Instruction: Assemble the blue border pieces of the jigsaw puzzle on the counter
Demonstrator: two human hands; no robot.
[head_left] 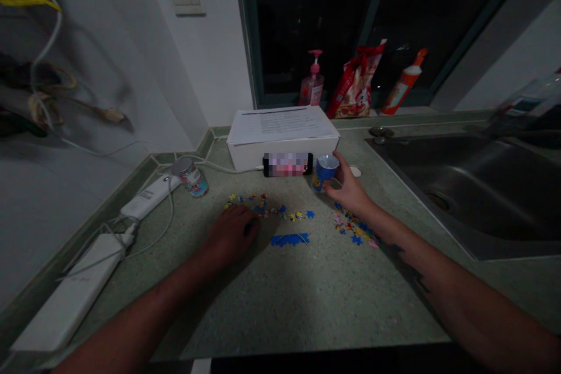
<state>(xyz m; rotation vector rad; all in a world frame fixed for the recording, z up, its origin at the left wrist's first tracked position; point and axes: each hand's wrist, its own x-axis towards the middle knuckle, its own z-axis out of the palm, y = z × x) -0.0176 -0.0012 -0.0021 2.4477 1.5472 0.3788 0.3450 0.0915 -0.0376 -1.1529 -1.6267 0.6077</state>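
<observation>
Below a dark window (313, 17), speckled green counter (267, 298); jigsaw pieces (357, 240).

Two bare forearms reach in over the front edge of the tabletop (315, 304). The left forearm (166, 307) rises from near the front left corner and slants inward; the left grip (232, 231) lies low, back of the hand up, fingers bent and their tips hard to see. The right forearm (416, 254) comes in from the right end of the front edge, slanting inward to a nearly straight wrist (366, 204). The right grip (348, 186) sits closer to the back edge, thumb and fingers curved in a rounded hold.
</observation>
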